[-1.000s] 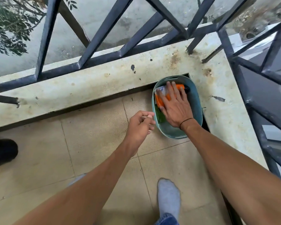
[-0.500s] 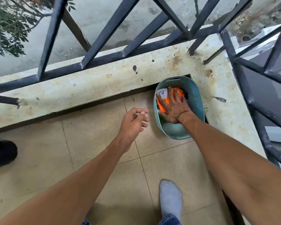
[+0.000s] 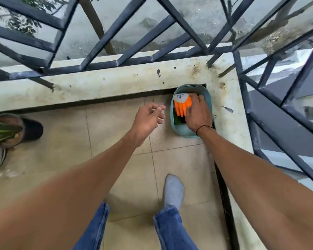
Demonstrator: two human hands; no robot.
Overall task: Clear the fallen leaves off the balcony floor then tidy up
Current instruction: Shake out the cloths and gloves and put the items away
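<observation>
The view has been pulled back. Orange-and-white gloves (image 3: 182,105) are pressed by flat right hand (image 3: 198,114) fingers into the teal oval plastic bin (image 3: 185,131), cornered on the tiled floor (image 3: 116,141); left hand (image 3: 147,120) relaxed, empty.

Under you matt beige tiled floor (image 3: 116,134), stained, rough-looking painted ledge (image 3: 101,85), dark painted metal railing (image 3: 134,58), smooth teal plastic basket (image 3: 188,132) in your floor's corner, orange rubbery-looking glove (image 3: 182,107) inside, your denim jeans (image 3: 172,228).
</observation>
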